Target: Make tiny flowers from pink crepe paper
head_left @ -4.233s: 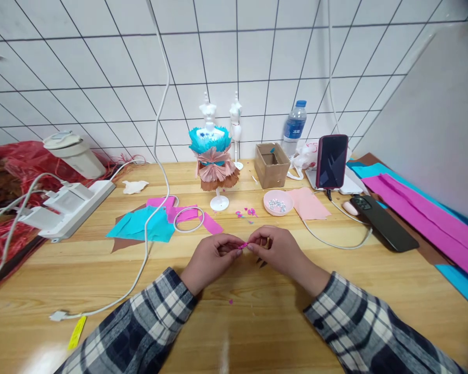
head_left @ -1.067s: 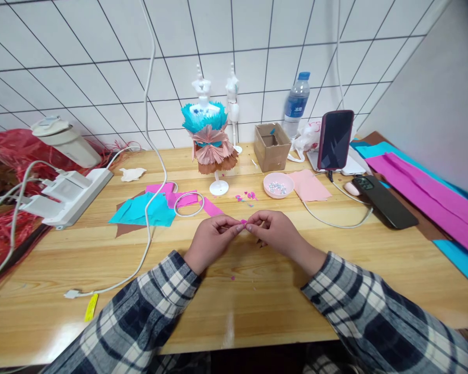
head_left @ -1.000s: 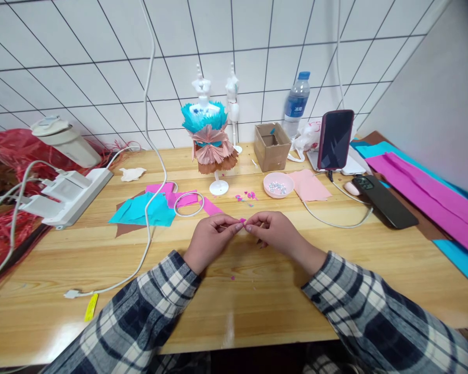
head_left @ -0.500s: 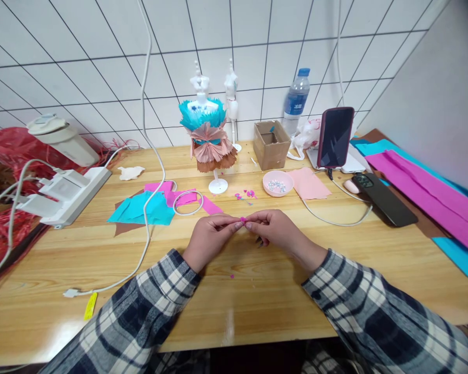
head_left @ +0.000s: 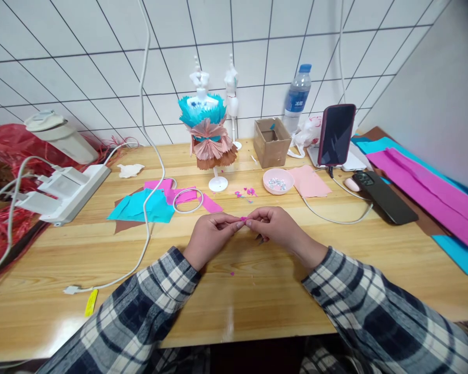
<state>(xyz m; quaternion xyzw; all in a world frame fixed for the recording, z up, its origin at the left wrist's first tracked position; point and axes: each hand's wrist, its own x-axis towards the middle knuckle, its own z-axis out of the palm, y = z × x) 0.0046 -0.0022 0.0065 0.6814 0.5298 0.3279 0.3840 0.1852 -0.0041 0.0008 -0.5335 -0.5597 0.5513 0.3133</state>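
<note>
Between the fingertips of both hands is a small magenta paper piece (head_left: 243, 219). My left hand (head_left: 211, 234) pinches it from the left, thumb and forefinger together. From the right my right hand (head_left: 277, 227) pinches the same piece, and a small dark tool, mostly hidden, pokes out below its curled fingers. Beyond the hands lie tiny magenta and blue paper scraps (head_left: 245, 193). Behind them stands a white mini dress form (head_left: 217, 184) in layered turquoise, pink and brown crinkled paper. One magenta scrap (head_left: 232, 274) lies on the table nearer to me.
Left are turquoise paper (head_left: 148, 208), a looped white cable (head_left: 146, 244) and a power strip (head_left: 76, 195). Right are a pink dish of gems (head_left: 277, 190), a cardboard box (head_left: 272, 145), a bottle (head_left: 297, 98), an upright phone (head_left: 337, 135), a dark phone (head_left: 386, 200) and magenta paper strips (head_left: 432, 192).
Both hands keep their pinch on the magenta paper piece, with only a slight shift of the fingers. The whole view has moved up a little.
</note>
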